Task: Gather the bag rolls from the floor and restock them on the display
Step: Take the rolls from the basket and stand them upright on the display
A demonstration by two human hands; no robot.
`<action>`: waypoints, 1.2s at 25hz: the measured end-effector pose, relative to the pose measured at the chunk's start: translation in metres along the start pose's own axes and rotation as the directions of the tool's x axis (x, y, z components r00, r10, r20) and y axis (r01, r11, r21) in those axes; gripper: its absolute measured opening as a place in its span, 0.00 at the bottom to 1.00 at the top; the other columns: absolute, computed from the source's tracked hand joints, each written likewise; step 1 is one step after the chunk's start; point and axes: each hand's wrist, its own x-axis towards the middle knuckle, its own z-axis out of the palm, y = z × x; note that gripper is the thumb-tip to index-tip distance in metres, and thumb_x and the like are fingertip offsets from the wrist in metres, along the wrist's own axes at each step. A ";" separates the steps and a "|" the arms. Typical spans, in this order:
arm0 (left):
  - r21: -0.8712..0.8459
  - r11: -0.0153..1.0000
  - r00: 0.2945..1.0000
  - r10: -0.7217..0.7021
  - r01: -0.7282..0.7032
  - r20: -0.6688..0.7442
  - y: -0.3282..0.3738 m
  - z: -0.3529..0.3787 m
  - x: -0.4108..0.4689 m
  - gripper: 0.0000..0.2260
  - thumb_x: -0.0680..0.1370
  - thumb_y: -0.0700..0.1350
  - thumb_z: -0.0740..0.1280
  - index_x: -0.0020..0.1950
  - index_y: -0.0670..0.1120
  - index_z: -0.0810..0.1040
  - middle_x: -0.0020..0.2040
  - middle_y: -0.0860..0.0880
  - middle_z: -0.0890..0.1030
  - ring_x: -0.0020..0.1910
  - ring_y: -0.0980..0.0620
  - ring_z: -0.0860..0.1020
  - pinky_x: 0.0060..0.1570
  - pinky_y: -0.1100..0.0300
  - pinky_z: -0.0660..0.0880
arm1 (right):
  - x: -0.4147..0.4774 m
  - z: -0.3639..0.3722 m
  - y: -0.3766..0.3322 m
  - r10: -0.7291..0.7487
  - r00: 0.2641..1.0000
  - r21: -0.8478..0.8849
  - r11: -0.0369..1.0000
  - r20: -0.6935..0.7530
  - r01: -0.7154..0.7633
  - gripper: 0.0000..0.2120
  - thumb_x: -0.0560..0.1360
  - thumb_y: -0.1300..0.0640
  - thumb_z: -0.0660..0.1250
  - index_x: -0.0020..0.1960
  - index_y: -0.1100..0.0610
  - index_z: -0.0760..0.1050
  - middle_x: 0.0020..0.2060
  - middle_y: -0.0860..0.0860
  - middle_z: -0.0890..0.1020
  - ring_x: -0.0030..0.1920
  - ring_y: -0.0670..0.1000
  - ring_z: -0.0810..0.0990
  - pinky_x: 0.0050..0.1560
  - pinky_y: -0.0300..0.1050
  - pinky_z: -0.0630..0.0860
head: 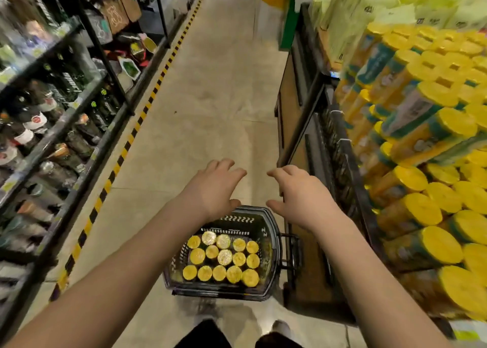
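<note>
left hand (214, 187): fingers spread, empty | right hand (297, 193): fingers spread, empty | both above dark plastic basket (271, 231) of upright yellow-capped bag rolls (224, 258)

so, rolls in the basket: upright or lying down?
Upright. The rolls stand on end in the basket, only their round yellow ends showing from above.

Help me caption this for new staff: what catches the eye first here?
The yellow-ended bag rolls standing packed in a dark basket on the aisle floor, bottom centre, and the big stack of matching rolls on the display at right. Above the basket, the left hand and right hand reach forward, open and empty.
</note>
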 end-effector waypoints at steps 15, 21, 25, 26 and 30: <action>-0.202 0.977 0.936 0.009 0.066 0.352 -0.082 0.408 0.057 0.31 0.76 0.54 0.72 0.77 0.53 0.64 0.76 0.47 0.63 0.74 0.42 0.64 0.68 0.45 0.70 | 0.062 0.420 0.056 0.116 0.866 0.109 0.975 0.487 -0.192 0.28 0.75 0.44 0.69 0.72 0.51 0.67 0.64 0.54 0.73 0.64 0.59 0.75 0.56 0.51 0.74; -0.220 0.970 0.897 0.008 0.100 0.442 -0.078 0.552 0.068 0.32 0.76 0.51 0.72 0.77 0.53 0.64 0.77 0.46 0.61 0.74 0.42 0.63 0.66 0.43 0.72 | 0.050 0.572 0.063 0.192 0.764 -0.008 0.971 0.616 -0.238 0.31 0.74 0.38 0.71 0.68 0.53 0.66 0.64 0.57 0.72 0.63 0.61 0.75 0.54 0.53 0.73; -0.227 0.969 0.900 0.009 0.100 0.436 -0.080 0.590 0.075 0.32 0.75 0.52 0.73 0.77 0.52 0.65 0.75 0.46 0.64 0.72 0.42 0.64 0.63 0.43 0.74 | 0.064 0.606 0.059 0.278 0.688 -0.134 0.957 0.670 -0.256 0.33 0.73 0.38 0.73 0.68 0.53 0.64 0.63 0.56 0.73 0.60 0.58 0.77 0.42 0.48 0.66; -0.227 0.968 0.899 0.007 0.103 0.438 -0.080 0.593 0.077 0.32 0.75 0.52 0.73 0.77 0.52 0.65 0.75 0.46 0.64 0.72 0.42 0.65 0.62 0.44 0.74 | 0.069 0.609 0.058 0.289 0.674 -0.150 0.955 0.680 -0.257 0.33 0.73 0.41 0.73 0.69 0.54 0.63 0.63 0.57 0.73 0.60 0.58 0.77 0.41 0.48 0.66; -0.204 0.972 0.902 -0.019 0.118 0.431 -0.083 0.605 0.101 0.30 0.76 0.52 0.72 0.75 0.51 0.66 0.74 0.46 0.65 0.71 0.41 0.67 0.59 0.43 0.76 | 0.082 0.604 0.062 0.301 0.704 -0.109 0.946 0.643 -0.305 0.30 0.74 0.46 0.72 0.69 0.55 0.64 0.62 0.57 0.72 0.60 0.59 0.76 0.42 0.48 0.67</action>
